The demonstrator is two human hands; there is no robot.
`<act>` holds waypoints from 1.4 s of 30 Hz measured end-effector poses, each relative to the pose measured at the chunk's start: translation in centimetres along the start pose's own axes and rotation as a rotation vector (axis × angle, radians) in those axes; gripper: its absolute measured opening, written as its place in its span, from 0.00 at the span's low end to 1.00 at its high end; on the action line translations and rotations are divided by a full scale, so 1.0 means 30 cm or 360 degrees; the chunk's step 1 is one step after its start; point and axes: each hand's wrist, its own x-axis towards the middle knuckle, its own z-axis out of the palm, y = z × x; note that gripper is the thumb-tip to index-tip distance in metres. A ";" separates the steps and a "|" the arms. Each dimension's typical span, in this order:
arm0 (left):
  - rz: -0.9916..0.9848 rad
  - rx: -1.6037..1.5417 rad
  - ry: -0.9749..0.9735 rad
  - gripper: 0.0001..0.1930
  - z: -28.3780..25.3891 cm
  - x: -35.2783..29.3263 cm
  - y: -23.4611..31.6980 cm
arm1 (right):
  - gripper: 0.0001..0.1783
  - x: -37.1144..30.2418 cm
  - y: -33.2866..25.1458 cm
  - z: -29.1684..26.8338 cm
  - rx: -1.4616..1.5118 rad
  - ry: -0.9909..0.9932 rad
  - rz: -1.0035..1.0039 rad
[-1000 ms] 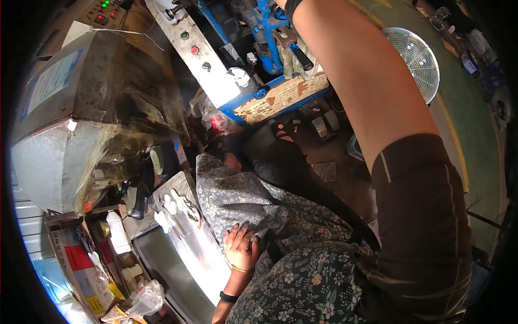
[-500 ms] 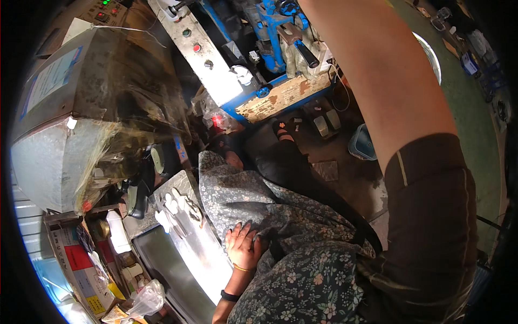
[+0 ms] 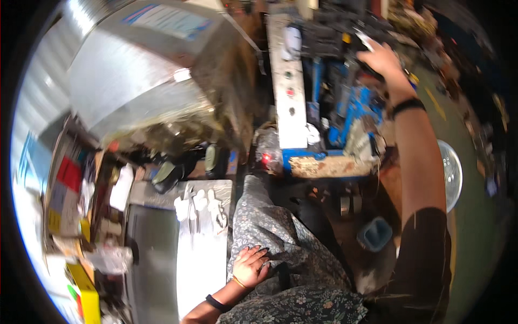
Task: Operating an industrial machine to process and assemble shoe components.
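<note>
My left hand (image 3: pixel 251 266) rests flat on the dark floral apron (image 3: pixel 270 224) over my lap, fingers stretched out and nothing in them. Stretched far forward, my right hand (image 3: pixel 382 59) is at the upper part of a blue and black machine (image 3: pixel 350 110). Its fingers close on a small white piece (image 3: pixel 365 40); motion blur hides the exact kind. A white control panel (image 3: pixel 290 89) with several buttons runs along the machine's left side. Left of my lap, several small white pieces (image 3: pixel 200 201) and a tweezers-like metal tool (image 3: pixel 189 208) lie on a metal-topped table (image 3: pixel 202 270).
A large grey metal housing (image 3: pixel 135 70) with plastic sheeting stands at the left front. Below it a shelf holds a white bottle (image 3: pixel 122 188) and boxes. Foot pedals (image 3: pixel 350 205) and a blue-grey bin (image 3: pixel 374 234) are on the floor. A round clear-rimmed thing (image 3: pixel 450 175) stands right.
My view has swung, bringing the machine's upper part into sight. My right hand, earlier out of view, now shows at the machine. The left hand stays on my lap.
</note>
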 end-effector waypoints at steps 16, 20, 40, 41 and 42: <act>0.0030 0.0026 0.0130 0.11 0.000 -0.033 -0.014 | 0.47 -0.220 0.024 -0.012 -0.0315 -0.0152 -0.0124; 0.0046 -0.0004 0.0132 0.10 0.014 -0.035 -0.023 | 0.54 -0.267 0.095 0.003 0.0096 0.0043 -0.0020; -0.0963 -0.2065 -0.0798 0.37 -0.492 0.060 -0.127 | 0.31 -1.258 -0.296 -0.026 0.0725 0.0206 -0.2930; -0.0981 -0.2543 -0.0906 0.37 -0.539 -0.007 -0.062 | 0.29 -1.283 -0.304 0.039 0.0826 0.0157 -0.3005; -0.1094 -0.2713 -0.0896 0.38 -0.457 -0.109 -0.051 | 0.28 -1.325 -0.325 0.084 0.0950 0.0118 -0.3114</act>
